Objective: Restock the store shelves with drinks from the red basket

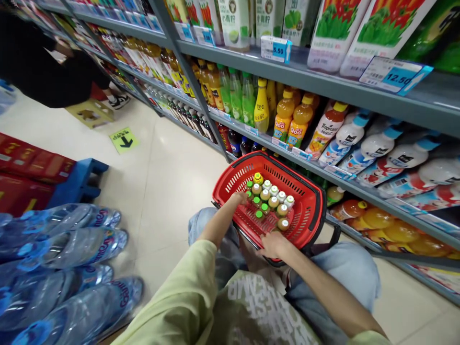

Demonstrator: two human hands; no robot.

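A red shopping basket (312,203) stands in front of my knees, its black handle folded down. Small bottles stand upright in rows inside it: several with green caps (257,201), several with white caps (274,190), and one yellow-capped bottle (258,178) at the back. My left hand (238,198) reaches over the basket's left side, its fingers closed at a green-capped bottle (249,195) on the left edge of the group. At the near rim is my right hand (276,243), fingers apart, close to a white-capped bottle (282,224) set apart from the others.
Drink shelves (230,115) run along the right and the back, their lower edge close to the basket. Large water bottles (75,249) lie at left, near red cartons (32,158) on a blue pallet (77,179). Farther back, a person in black (43,72) is by a yellow stool (89,113).
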